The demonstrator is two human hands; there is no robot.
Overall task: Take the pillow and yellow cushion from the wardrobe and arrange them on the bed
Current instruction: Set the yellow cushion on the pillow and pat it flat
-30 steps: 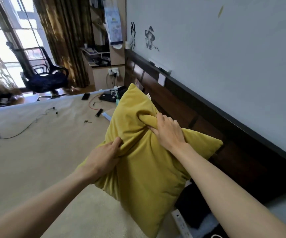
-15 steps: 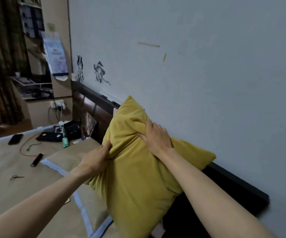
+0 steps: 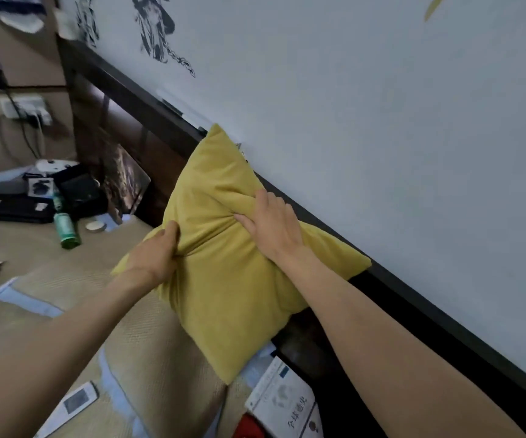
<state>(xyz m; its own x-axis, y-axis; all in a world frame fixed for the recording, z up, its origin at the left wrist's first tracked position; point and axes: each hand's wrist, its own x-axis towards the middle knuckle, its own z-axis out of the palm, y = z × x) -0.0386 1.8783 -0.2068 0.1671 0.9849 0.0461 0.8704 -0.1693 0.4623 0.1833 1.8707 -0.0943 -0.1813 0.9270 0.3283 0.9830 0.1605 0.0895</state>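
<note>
The yellow cushion [image 3: 223, 279] stands on one corner, tilted, with its top corner against the dark wooden headboard [image 3: 135, 99]. My left hand [image 3: 157, 251] pinches a fold of the cushion's left side. My right hand [image 3: 271, 226] grips the bunched fabric near its middle. Under the cushion lies the pillow [image 3: 148, 358], beige woven with a pale blue border, flat on the bed [image 3: 18, 248]. The cushion's lower corner touches the pillow's right end.
A book with a white cover [image 3: 284, 403] and something red lie by the headboard at bottom right. A white remote [image 3: 72, 406] rests near the pillow. A green bottle [image 3: 66, 229], black cases [image 3: 18, 210], a round tin and cables clutter the bed's far end.
Both hands carried the cushion closer to the headboard and lowered it over the pillow. The view swung right and down, so the window and chair left the frame.
</note>
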